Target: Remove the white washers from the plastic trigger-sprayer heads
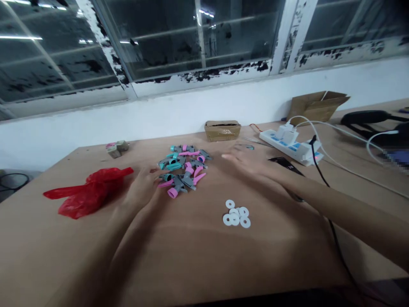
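Note:
A pile of grey, pink and teal plastic pieces [183,168], looking like trigger spray heads, lies mid-table. My left hand [143,185] is at the pile's left edge, its fingertips against or just beside the pieces; blur hides whether they grip one. My right hand [244,161] is apart from the pile on its right, low over the table, thumb and fingers stretched out and somewhat smeared. Just beyond its fingers is a small teal item [249,147], too unclear to name. Several flat white rings [234,218], like washers, lie nearer to me, some overlapping.
A red plastic bag [96,192] and small blocky pieces [117,148] are on the left. Along the wall stand a small cardboard box [223,131] and an open carton [316,106]. A power strip [289,145] with cables and a dark phone [286,164] lie by my right arm.

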`<state>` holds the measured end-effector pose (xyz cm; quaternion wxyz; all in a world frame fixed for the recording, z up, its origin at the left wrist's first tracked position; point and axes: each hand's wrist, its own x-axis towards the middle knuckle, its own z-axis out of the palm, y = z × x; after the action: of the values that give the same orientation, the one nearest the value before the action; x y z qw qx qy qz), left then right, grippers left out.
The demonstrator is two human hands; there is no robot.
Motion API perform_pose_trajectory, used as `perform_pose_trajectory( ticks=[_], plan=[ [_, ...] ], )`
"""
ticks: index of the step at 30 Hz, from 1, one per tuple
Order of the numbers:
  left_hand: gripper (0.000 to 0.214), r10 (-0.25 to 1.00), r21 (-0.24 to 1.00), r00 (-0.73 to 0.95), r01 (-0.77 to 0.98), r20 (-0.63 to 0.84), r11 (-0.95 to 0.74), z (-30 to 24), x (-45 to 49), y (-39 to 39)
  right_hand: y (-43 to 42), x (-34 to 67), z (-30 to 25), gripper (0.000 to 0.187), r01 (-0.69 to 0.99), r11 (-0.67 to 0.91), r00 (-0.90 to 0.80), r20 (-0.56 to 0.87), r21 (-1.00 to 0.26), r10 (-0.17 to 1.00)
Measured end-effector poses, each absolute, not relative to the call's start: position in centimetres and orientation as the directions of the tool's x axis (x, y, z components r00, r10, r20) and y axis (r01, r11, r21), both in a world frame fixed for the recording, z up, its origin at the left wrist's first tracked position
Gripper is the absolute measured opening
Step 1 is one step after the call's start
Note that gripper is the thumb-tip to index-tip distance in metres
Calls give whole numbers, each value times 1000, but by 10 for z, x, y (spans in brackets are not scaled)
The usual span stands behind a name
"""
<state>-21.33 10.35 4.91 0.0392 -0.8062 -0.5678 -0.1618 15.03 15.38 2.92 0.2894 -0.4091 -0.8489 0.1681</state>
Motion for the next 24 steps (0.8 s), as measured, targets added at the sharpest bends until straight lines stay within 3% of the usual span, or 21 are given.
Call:
perform_pose_trajectory(
  ticks=[3, 7, 11, 15, 18, 21, 24],
  plan=[
    [30, 896, 68, 403, 905, 186, -421, 50, -212, 120, 106, 147, 29, 36, 588, 627, -566, 294, -511, 770],
    [25, 898, 33, 417, 904, 141, -425, 56, -198, 128, 49, 156, 39, 36, 530, 548, -599, 172, -647, 782],
    [18, 914, 14, 361, 929, 186, -370, 86, -197, 123, 22, 178, 44, 31, 506, 462, -556, 134, -728, 820],
    [34, 917, 28, 274, 955, 290, -294, 135, -183, 95, 18, 195, 38, 27, 455, 384, -494, 132, -803, 859],
    [39, 900, 267, 229, 902, 371, -339, 146, -134, 59, 20, 192, 32, 36, 364, 323, -473, 126, -874, 872],
    [32, 874, 603, 328, 634, 359, -485, 118, -69, 25, 22, 178, 28, 64, 145, 218, -526, 112, -965, 843],
    [26, 867, 771, 381, 427, 321, -473, 74, -22, 7, 21, 167, 27, 59, -62, 127, -561, 140, -990, 816]
  ],
)
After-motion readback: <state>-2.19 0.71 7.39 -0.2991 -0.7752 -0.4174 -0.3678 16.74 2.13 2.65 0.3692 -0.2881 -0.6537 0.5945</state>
